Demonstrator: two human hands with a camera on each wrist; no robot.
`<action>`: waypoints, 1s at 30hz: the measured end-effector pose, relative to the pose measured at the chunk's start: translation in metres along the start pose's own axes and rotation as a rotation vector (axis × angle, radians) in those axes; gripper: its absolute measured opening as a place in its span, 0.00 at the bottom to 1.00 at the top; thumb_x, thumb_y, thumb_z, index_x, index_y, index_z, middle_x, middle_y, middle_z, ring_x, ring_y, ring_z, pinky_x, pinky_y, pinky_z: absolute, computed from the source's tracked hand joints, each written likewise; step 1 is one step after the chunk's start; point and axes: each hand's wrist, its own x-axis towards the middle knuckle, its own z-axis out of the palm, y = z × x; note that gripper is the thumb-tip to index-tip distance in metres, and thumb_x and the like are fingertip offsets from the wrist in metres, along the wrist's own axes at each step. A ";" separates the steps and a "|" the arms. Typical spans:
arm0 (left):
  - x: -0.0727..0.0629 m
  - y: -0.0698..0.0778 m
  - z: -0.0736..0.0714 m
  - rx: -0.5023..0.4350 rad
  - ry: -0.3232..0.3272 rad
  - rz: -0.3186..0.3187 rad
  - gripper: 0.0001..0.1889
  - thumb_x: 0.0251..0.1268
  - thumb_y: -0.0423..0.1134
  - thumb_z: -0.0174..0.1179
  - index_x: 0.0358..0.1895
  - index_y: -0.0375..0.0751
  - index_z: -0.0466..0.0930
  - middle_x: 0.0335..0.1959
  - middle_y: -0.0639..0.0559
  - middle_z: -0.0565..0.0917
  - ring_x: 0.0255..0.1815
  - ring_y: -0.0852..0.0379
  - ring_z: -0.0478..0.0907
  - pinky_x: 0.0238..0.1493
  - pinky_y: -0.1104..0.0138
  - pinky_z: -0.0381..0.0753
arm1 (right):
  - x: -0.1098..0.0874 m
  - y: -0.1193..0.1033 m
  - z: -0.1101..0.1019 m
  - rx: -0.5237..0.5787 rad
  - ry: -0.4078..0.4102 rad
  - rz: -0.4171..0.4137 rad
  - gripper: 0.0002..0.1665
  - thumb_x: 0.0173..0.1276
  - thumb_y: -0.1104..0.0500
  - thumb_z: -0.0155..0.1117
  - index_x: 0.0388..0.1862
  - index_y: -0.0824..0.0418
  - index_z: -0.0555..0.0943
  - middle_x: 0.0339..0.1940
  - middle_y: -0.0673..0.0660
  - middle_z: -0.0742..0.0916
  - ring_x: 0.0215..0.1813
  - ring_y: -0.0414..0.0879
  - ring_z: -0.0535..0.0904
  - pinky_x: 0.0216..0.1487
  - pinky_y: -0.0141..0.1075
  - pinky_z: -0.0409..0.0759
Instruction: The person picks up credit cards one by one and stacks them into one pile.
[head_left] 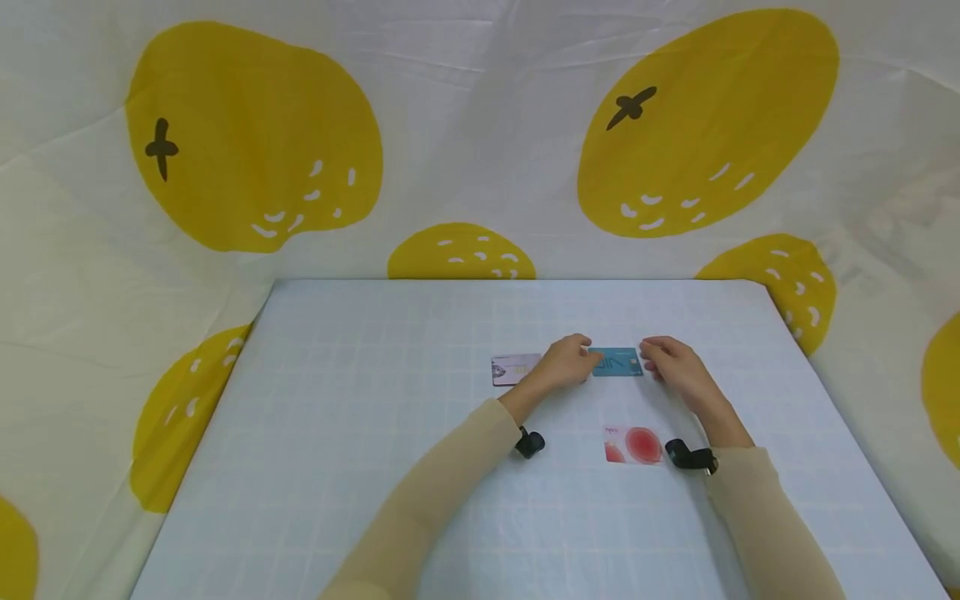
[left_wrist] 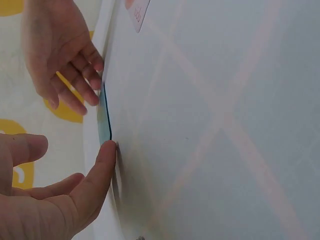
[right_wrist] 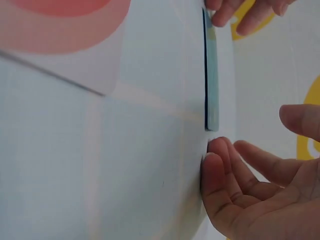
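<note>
A teal bank card (head_left: 617, 362) with dark lettering lies flat on the table between the two hands. My left hand (head_left: 567, 362) is at its left end, with a fingertip (left_wrist: 106, 150) right at the card's corner in the left wrist view. Just off the opposite short edge is my right hand (head_left: 678, 371), fingers loosely bent and holding nothing. In the right wrist view, a narrow gap separates its fingertips (right_wrist: 215, 165) from the card's end. Behind the left hand, a pale card (head_left: 510, 368) with a dark picture is partly covered.
Nearer the front, a pink and white card (head_left: 622, 446) with a red circle lies beside the right wrist's black camera (head_left: 690, 456). A pale checked cloth covers the table (head_left: 315, 400). Behind its far edge hangs a white sheet (head_left: 480, 125) printed with yellow fruit.
</note>
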 end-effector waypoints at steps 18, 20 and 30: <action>-0.001 0.000 0.003 -0.085 0.045 -0.056 0.22 0.75 0.50 0.55 0.64 0.42 0.77 0.54 0.48 0.82 0.47 0.58 0.79 0.50 0.63 0.81 | 0.024 0.018 0.008 0.015 -0.010 -0.046 0.44 0.76 0.33 0.48 0.72 0.68 0.67 0.56 0.67 0.78 0.53 0.57 0.73 0.47 0.31 0.77; -0.001 0.000 0.004 -0.122 0.053 -0.061 0.22 0.75 0.50 0.56 0.63 0.42 0.77 0.54 0.48 0.82 0.46 0.57 0.80 0.50 0.63 0.81 | 0.022 0.016 0.008 0.029 -0.009 -0.039 0.42 0.76 0.35 0.49 0.71 0.67 0.68 0.56 0.67 0.78 0.53 0.57 0.73 0.46 0.30 0.77; -0.003 0.002 0.007 -0.400 0.078 -0.146 0.18 0.75 0.42 0.56 0.62 0.39 0.79 0.52 0.49 0.81 0.51 0.53 0.79 0.55 0.59 0.80 | 0.045 0.044 0.013 0.050 0.027 0.008 0.45 0.73 0.29 0.49 0.73 0.60 0.68 0.62 0.63 0.78 0.57 0.56 0.74 0.52 0.37 0.77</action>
